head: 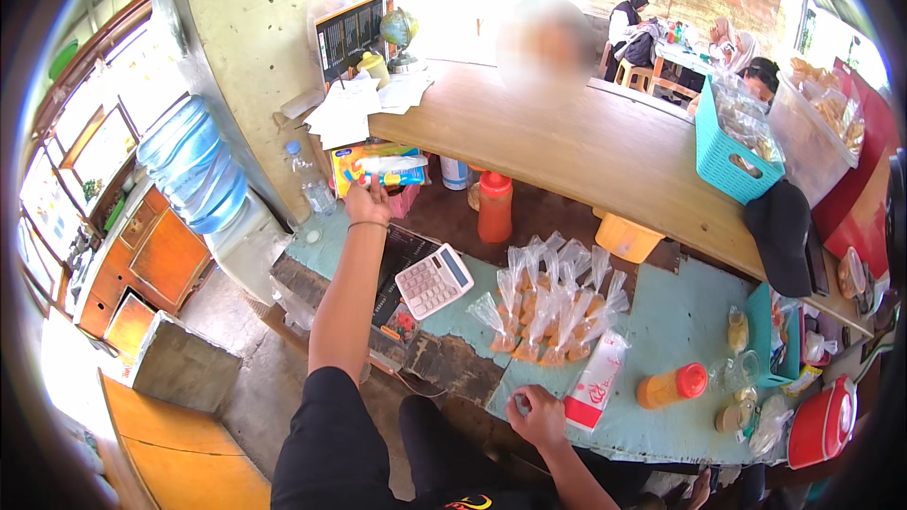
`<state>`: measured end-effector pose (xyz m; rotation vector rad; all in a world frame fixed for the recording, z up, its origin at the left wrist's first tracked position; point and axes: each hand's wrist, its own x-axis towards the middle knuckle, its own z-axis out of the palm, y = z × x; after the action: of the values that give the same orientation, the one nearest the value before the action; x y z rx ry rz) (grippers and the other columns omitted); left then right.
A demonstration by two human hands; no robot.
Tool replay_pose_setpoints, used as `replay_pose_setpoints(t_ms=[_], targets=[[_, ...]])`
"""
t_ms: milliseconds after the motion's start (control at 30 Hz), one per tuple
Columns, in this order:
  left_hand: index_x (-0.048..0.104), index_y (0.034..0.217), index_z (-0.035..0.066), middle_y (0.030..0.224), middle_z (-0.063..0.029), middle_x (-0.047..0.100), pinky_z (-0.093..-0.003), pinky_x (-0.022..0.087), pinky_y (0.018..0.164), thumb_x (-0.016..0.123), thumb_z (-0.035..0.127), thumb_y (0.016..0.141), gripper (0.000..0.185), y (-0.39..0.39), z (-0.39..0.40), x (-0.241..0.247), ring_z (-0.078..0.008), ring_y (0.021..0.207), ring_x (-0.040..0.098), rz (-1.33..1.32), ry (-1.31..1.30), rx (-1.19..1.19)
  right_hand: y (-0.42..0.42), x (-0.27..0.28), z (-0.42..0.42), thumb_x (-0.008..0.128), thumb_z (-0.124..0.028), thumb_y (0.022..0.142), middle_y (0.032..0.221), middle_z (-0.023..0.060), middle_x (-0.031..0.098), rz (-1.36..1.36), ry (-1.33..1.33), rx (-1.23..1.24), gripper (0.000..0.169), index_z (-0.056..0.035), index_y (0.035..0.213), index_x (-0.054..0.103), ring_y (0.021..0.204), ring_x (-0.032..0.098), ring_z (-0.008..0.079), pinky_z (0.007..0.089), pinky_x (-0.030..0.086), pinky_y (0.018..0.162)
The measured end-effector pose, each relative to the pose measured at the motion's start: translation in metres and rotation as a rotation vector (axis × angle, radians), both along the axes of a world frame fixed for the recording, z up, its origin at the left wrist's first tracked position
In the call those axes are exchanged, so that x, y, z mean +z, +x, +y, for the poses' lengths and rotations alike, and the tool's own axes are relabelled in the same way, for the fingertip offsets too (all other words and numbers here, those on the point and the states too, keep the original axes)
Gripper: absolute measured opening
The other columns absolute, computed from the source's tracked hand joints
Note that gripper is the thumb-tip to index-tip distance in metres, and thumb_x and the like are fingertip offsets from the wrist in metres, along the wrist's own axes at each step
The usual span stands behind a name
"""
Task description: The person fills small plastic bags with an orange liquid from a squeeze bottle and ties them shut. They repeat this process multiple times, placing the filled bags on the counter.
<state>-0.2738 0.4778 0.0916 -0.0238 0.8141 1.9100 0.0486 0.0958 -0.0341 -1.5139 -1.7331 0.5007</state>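
My left hand [368, 202] reaches to the front of a yellow and blue tissue pack [347, 166] under the raised counter, its fingers at the white tissue [393, 163] on the pack; whether they pinch it cannot be told. My right hand [538, 416] is over the near edge of the blue worktop, fingers curled, beside a red and white plastic packet [594, 386]. Between the hands lie a white calculator [434, 282] and many tied clear bags of orange-brown sauce [545, 319]. A red squeeze bottle [494, 207] stands behind them.
An orange bottle with a red lid [672, 386], small jars and a red cooler jug [822, 421] stand at the right. The wooden counter [567, 134] bears papers, a globe and a turquoise basket [737, 149]. A blurred person is across it; several people sit beyond.
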Motion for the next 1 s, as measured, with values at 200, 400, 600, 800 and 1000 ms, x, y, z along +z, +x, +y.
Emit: replay_pose_setpoints(t_ms=[200,400,600,800,1000], targets=[[0.059,0.110,0.015,0.110,0.0007,0.063,-0.0331,0.047,0.076,0.049,0.035,0.099,0.025,0.048,-0.127,0.039,-0.0107,0.085,0.058,0.094,0.021,-0.160,0.006,0.000,-0.002,0.070,-0.018,0.080,0.074,0.0062,0.063,-0.010,0.030,0.010,0.011,-0.0097,0.083,0.064,0.063,0.064,0.0235,0.0357,0.052,0.056],[0.053,0.126,-0.003,0.122,-0.0113,0.060,-0.0324,0.053,0.097,0.058,0.015,0.096,0.035,0.142,-0.200,0.080,-0.0203,0.111,0.060,0.040,0.326,-0.331,0.006,-0.003,-0.007,0.065,-0.024,0.083,0.080,0.0067,0.065,0.001,-0.008,0.041,0.013,-0.0117,0.086,0.063,0.072,0.067,0.0269,0.0400,0.054,0.063],[0.041,0.128,-0.009,0.124,-0.0256,0.055,-0.0527,0.047,0.106,0.062,0.009,0.093,0.044,0.286,-0.204,0.107,-0.0409,0.123,0.054,-0.077,0.493,-0.943,0.013,-0.008,-0.009,0.064,-0.022,0.083,0.081,0.0088,0.064,0.009,0.099,0.077,0.014,-0.0087,0.087,0.062,0.073,0.067,0.0286,0.0408,0.054,0.064],[0.046,0.119,-0.006,0.113,-0.0207,0.057,-0.0439,0.057,0.089,0.065,0.040,0.092,0.057,0.323,-0.236,0.088,-0.0314,0.100,0.063,0.018,0.066,-0.961,0.014,-0.012,-0.013,0.063,-0.022,0.084,0.084,0.0113,0.064,0.059,0.097,0.120,0.015,-0.0079,0.088,0.062,0.076,0.066,0.0322,0.0424,0.055,0.067],[0.053,0.117,-0.001,0.098,-0.0132,0.068,-0.0289,0.058,0.066,0.059,0.036,0.097,0.043,0.328,-0.202,0.093,-0.0167,0.075,0.067,0.589,0.176,-0.981,0.015,-0.007,-0.015,0.062,-0.021,0.084,0.087,0.0123,0.065,0.035,0.076,0.128,0.015,-0.0072,0.088,0.061,0.077,0.066,0.0335,0.0436,0.055,0.068]])
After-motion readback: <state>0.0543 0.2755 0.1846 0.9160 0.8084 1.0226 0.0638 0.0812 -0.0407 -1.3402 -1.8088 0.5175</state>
